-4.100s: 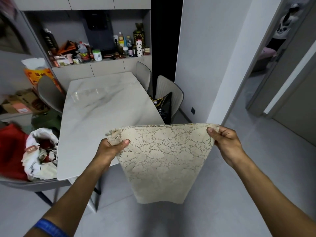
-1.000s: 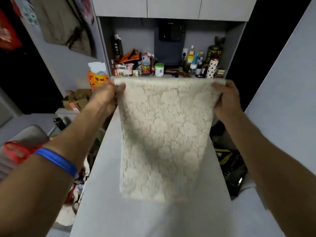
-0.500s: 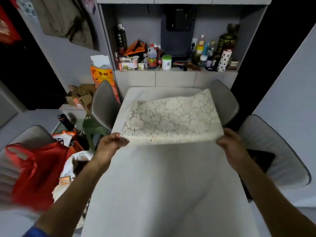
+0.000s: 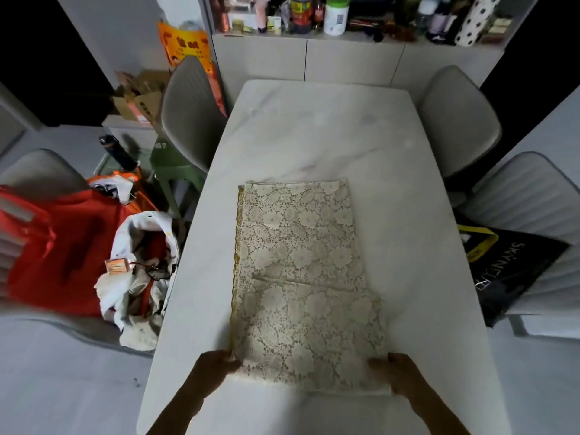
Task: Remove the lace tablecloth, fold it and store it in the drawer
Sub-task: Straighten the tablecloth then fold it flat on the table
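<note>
Left grip (image 4: 218, 362), right grip (image 4: 395, 370) pinch near corners of folded lace tablecloth (image 4: 301, 277) flat on table (image 4: 314, 130); far half bare.

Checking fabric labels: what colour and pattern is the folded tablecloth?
Cream lace tablecloth with a floral and leaf pattern, gold-trimmed along its left edge; head view.

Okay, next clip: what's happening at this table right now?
A person is partway through folding a cream floral lace tablecloth. It lies flat as a long folded strip on the white marble-look table, with its near end at the person's side. The left hand grips the near left corner and the right hand grips the near right corner. Grey padded chairs stand around the table. No drawer shows in this view, so the storing step is not yet done.
</note>
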Demonstrator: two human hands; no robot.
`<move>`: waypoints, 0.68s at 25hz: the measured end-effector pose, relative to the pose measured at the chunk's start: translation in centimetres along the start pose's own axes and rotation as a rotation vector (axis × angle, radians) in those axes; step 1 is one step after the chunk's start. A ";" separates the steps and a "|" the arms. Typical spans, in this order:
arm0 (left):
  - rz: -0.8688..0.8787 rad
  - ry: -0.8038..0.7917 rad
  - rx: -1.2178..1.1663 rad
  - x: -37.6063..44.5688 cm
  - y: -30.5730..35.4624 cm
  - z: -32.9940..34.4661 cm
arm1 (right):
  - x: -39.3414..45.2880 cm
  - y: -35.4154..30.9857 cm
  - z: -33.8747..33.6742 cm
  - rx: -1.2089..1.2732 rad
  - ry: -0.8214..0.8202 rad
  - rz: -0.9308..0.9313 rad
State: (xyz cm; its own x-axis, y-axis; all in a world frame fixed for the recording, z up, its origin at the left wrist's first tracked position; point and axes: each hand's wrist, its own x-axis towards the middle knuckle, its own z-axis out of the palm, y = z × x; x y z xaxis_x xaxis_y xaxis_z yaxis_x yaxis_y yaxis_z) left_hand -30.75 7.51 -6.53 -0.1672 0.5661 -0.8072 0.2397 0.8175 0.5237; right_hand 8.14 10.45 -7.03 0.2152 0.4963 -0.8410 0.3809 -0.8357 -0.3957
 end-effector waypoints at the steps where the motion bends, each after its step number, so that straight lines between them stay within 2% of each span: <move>1: 0.032 0.007 0.018 0.0 0.2 0.0 | 0.0 -0.4 0.0 0.025 0.030 -0.031; 4: 0.078 0.075 0.085 -0.1 0.7 0.6 | 0.7 -1.6 0.0 0.105 0.109 -0.202; 6: 0.061 0.088 0.198 0.0 0.4 0.8 | 1.1 -2.4 0.1 0.092 0.089 -0.300; 10: -0.070 0.031 0.346 0.7 0.4 -0.4 | 2.0 -4.7 1.1 -0.029 0.061 -0.381; 15: 0.075 0.266 0.101 5.3 6.7 -1.6 | 4.7 -9.0 1.4 -0.086 0.459 -0.427; 17: 0.141 0.297 0.085 7.6 9.7 -1.6 | 6.1 -11.1 1.2 -0.186 0.503 -0.491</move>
State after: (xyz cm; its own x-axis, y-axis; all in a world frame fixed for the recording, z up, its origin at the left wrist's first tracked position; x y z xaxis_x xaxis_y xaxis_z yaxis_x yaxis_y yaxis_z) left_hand -31.26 19.88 -7.12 -0.3954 0.6895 -0.6068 0.3568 0.7241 0.5903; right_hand 4.12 22.44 -8.26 0.3507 0.8895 -0.2930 0.6768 -0.4570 -0.5772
